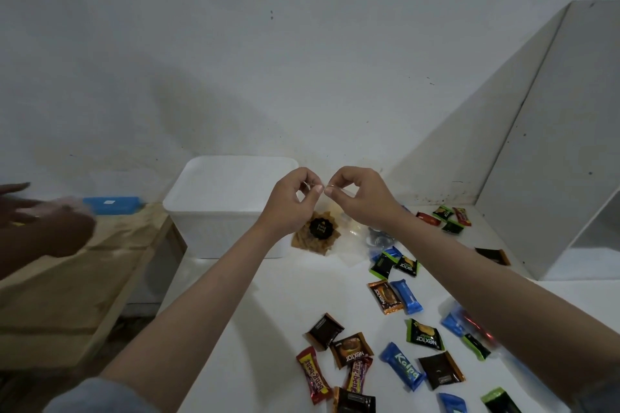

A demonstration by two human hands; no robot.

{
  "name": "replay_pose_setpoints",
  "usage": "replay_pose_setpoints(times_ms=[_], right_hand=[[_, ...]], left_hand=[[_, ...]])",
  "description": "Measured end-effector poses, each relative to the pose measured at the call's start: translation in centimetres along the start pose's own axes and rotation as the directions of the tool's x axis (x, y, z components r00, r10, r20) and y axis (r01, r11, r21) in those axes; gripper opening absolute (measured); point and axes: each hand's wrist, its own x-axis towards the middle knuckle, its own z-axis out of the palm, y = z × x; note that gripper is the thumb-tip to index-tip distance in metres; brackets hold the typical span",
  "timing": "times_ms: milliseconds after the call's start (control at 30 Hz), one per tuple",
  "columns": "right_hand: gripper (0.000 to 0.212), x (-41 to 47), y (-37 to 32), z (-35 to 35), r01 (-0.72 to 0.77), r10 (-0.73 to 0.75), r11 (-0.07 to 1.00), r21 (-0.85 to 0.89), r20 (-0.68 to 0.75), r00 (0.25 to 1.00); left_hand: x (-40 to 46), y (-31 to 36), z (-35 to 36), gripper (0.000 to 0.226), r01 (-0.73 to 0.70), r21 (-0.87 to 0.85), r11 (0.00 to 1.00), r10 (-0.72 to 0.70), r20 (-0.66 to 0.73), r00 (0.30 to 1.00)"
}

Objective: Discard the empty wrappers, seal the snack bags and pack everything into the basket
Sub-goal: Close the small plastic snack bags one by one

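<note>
While both hands are raised above the far part of the white table (268, 295), the left hand (292, 199) and the right hand (359, 193) each pinch the top edge of a clear plastic snack bag (330, 228) between thumb and forefinger, their fingertips almost touching. That bag hangs just in front of the white plastic basket (221, 208), which stands at the table's far left edge, and holds brown crisps behind a round black label reading "Pang Pang".

Small wrapped snacks lie scattered toward the table's right and near edges. "Nextar" is legible on four: a green-and-black packet (406, 265), an orange-brown packet (385, 297), a brown packet (351, 349) and a green packet (424, 335). One blue bar (402, 365) reads "Kalpa". Two red-and-yellow bars (312, 375) read "beng-beng". Other packets show writing too small to read.

Another person's hand (40, 221), blurred, shows over the wooden bench (84, 278) at left.
</note>
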Motion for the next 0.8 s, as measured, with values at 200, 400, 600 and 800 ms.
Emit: replay_pose_setpoints(times_ms=[200,400,600,800], right_hand=[[0.01,-0.1,0.4,-0.4,-0.054,0.054,0.999,-0.004,-0.016,0.998],[0.008,-0.2,0.9,-0.5,-0.001,0.0,0.998,-0.055,-0.023,1.0],[0.007,-0.3,1.3,-0.7,0.036,-0.033,0.994,-0.106,0.029,0.999],[0.003,-0.6,1.3,-0.9,-0.003,0.006,0.999,-0.05,0.053,0.999]], left_hand=[[0.4,-0.5,-0.6,0.009,0.075,-0.052,0.996,-0.078,-0.047,0.996],[0.6,-0.4,-0.6,0.01,0.163,-0.109,0.981,-0.161,0.028,0.987],[0.9,-0.1,-1.0,0.004,0.16,-0.022,0.987,-0.154,0.157,0.975],[1.2,-0.1,-1.4,0.006,0.142,0.017,0.99,-0.143,0.172,0.975]])
